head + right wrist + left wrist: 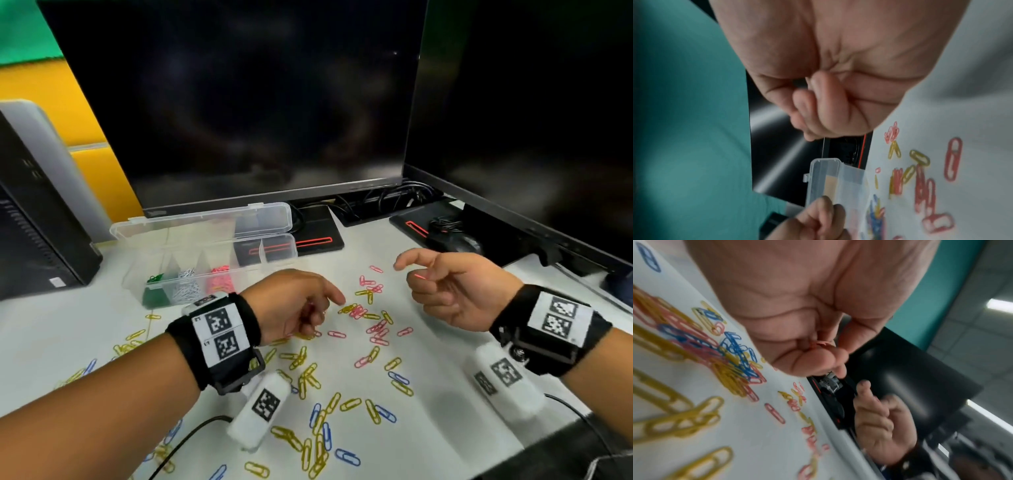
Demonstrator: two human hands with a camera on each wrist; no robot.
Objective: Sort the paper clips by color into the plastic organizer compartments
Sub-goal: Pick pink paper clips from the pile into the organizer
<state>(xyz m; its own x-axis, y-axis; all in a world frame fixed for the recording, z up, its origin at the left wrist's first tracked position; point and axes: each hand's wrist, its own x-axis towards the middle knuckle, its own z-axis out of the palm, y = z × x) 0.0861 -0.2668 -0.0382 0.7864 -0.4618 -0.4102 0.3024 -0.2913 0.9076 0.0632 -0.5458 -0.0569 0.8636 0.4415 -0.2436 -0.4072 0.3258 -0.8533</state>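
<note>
Yellow clips [310, 452] are scattered nearest on the white desk [445, 428]. Pink clips [819, 344] are held in the curled left hand [291, 305]. A pink clip [418, 275] is pinched by the right hand [455, 291], above the desk.

The right hand [818, 68] fills the upper frame, fingers [818, 104] curled in, apparently holding nothing. Below stands the clear plastic organizer [830, 177], lid open, with the left hand [818, 219] before it. Pink paper clips [952, 159] and yellow paper clips [919, 157] dot the white surface [972, 105].
</note>
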